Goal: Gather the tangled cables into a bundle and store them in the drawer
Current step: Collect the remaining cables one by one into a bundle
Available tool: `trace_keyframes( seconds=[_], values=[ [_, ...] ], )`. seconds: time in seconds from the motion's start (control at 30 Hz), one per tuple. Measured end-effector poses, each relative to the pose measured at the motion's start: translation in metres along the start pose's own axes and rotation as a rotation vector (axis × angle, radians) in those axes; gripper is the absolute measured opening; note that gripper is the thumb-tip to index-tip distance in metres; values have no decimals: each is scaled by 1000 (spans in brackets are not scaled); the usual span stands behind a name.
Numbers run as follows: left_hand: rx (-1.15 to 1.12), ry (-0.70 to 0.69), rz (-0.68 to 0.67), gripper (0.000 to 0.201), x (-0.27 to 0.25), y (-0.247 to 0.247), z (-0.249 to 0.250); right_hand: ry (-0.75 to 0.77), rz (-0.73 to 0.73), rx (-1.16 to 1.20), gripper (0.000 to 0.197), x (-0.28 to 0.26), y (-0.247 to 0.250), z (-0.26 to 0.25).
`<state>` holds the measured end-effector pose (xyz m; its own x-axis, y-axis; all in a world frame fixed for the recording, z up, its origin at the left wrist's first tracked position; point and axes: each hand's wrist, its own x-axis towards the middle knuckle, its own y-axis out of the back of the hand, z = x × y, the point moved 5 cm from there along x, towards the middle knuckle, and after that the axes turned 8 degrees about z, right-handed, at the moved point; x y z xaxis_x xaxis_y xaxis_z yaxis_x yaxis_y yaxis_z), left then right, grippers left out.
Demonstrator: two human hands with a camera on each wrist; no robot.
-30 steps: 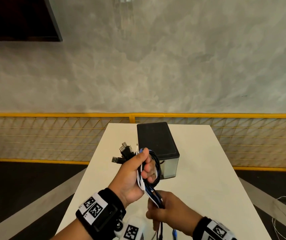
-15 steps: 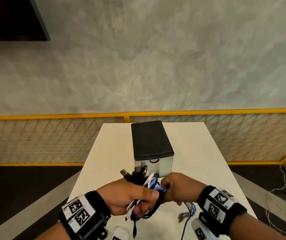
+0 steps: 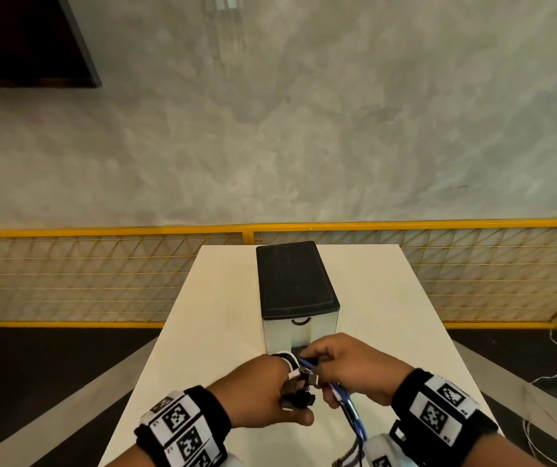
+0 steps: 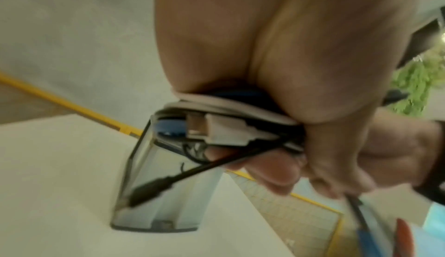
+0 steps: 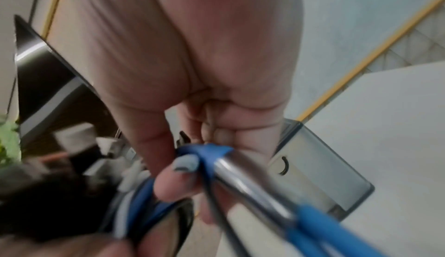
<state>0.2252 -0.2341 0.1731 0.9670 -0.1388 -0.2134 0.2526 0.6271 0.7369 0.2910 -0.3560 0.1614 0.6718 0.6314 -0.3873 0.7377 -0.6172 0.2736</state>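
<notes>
Both hands meet over the near half of the white table (image 3: 223, 318), just in front of the small drawer unit (image 3: 299, 291). The left hand (image 3: 263, 392) has its fingers curled tight round the cable bundle (image 3: 299, 382), a mix of black, white and blue leads; several plugs poke out of the fist toward the person. In the left wrist view a white USB plug (image 4: 216, 130) sticks out beside the palm and a black plug (image 4: 149, 190) dangles on its lead in front of the unit's clear front. The right hand (image 3: 351, 369) pinches the blue cable (image 3: 354, 412) between thumb and curled fingers, right against the bundle; the hands are touching or nearly so. In the right wrist view the thumb (image 5: 175, 181) presses on the blue lead next to a shiny metal plug (image 5: 245, 177). The loose tail of blue and black leads hangs from the right hand down past the wrist, off the bottom of the head view.

The drawer unit stands upright in the middle of the table with a black top, a grey translucent front and a small black handle (image 3: 300, 321); its drawer is closed. The cables are all in the hands, none inside. Behind the table runs a yellow mesh railing (image 3: 102, 274) and a grey concrete wall (image 3: 304, 129). Wrist views are blurred.
</notes>
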Motion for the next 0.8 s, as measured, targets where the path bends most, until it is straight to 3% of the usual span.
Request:
trace_keyframes(
  seconds=[0.07,0.13,0.23,0.33,0.5,0.63,0.8],
  values=[
    [13,-40,137,47,5,3,-2,3,37,145,33,0,0,0],
    [-17,-37,210,29,11,2,-9,26,67,249,35,-2,-1,0],
    [64,-17,296,19,13,3,-12,56,106,308,35,-8,-2,-2],
    [-315,-113,371,7,16,8,-13,85,164,278,39,-13,-3,0],
    [-546,-126,503,31,18,20,-10,330,295,9,57,-21,-22,-10],
    [-802,2,517,30,26,15,-10,447,387,-164,50,-24,-30,-15],
    [-1177,147,562,36,31,11,-13,454,391,-42,59,-24,-37,-22]
  ],
)
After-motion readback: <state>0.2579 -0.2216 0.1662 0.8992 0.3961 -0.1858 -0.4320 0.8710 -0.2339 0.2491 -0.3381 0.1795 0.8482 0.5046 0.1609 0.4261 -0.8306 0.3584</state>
